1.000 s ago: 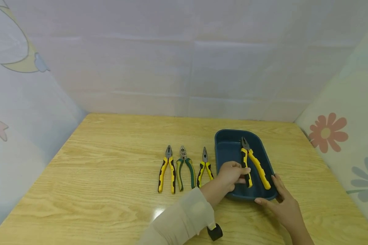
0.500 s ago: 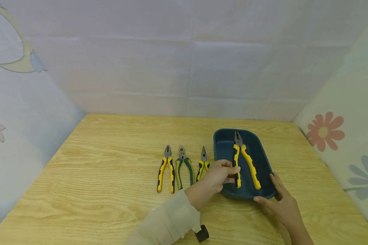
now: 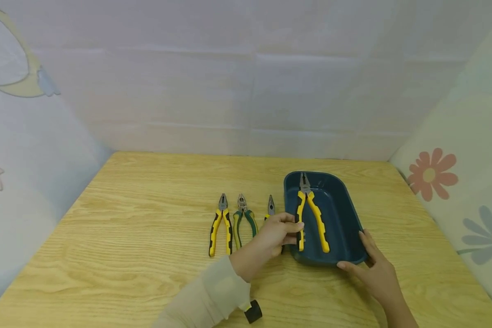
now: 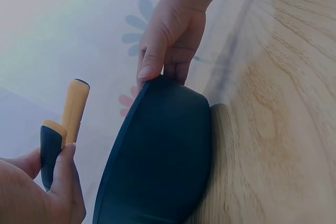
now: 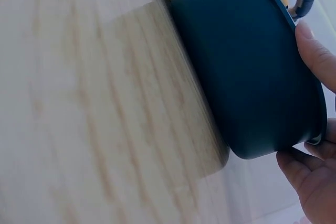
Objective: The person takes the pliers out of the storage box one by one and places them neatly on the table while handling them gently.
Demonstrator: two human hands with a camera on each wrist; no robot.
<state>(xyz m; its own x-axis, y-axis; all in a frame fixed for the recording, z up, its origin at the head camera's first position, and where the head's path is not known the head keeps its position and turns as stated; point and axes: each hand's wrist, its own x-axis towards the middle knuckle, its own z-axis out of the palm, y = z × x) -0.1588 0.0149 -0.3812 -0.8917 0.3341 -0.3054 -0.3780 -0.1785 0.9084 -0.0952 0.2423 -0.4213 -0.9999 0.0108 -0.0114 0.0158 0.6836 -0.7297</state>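
Note:
My left hand (image 3: 276,234) pinches one handle of yellow-and-black combination pliers (image 3: 321,230) between thumb and fingers. Their handles are spread and the steel head points away from me, over the left side of a dark blue tray (image 3: 348,218). In the left wrist view the plier handles (image 4: 76,106) stand higher than the tray's rim. My right hand (image 3: 379,273) grips the tray's near right corner; in the right wrist view its thumb (image 5: 315,56) lies on the rim and fingers reach under the outer wall.
Left of the tray lie yellow-and-black combination pliers (image 3: 222,218), green-handled combination pliers (image 3: 242,214) and long-nose pliers (image 3: 271,206), the last partly hidden by my left hand. All rest on a wood-grain table (image 3: 147,218). A pale printed curtain (image 3: 250,100) encloses the table.
My left hand has moved left with the pliers, carrying them from the tray's right half to its left side. My right hand keeps its grip on the tray corner.

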